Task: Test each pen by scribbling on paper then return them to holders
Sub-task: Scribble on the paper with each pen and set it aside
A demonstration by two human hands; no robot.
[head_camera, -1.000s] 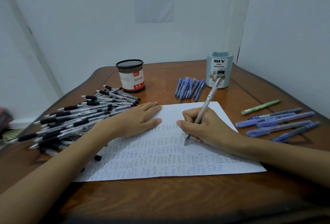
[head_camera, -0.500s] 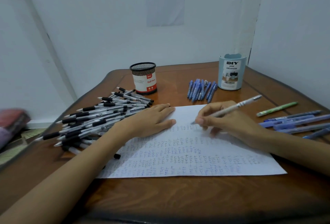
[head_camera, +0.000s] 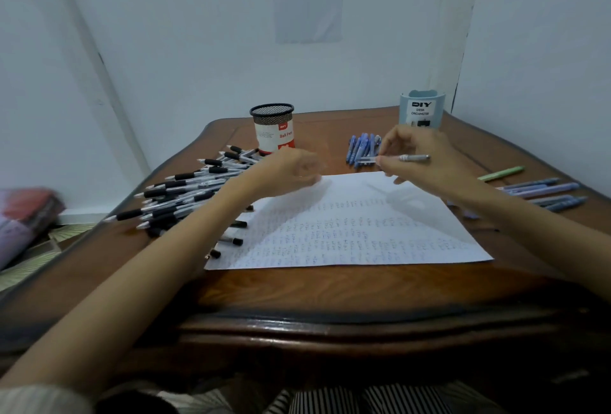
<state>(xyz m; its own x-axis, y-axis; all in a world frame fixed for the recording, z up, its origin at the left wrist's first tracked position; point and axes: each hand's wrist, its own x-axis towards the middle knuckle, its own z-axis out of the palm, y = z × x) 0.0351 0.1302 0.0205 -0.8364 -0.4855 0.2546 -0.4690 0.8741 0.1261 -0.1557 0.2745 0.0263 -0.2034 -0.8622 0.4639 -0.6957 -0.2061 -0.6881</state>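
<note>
mesh cup and blue organizer stand upright among loose pens.

a dark, glossy wooden table with a curved, moulded edge stands in the corner of a room with pale walls. a printed sheet, its text too small to read, hangs on the back wall above the table. at far left, a blurred red and purple bundle lies on a patterned floor, close to a white skirting board.
</note>
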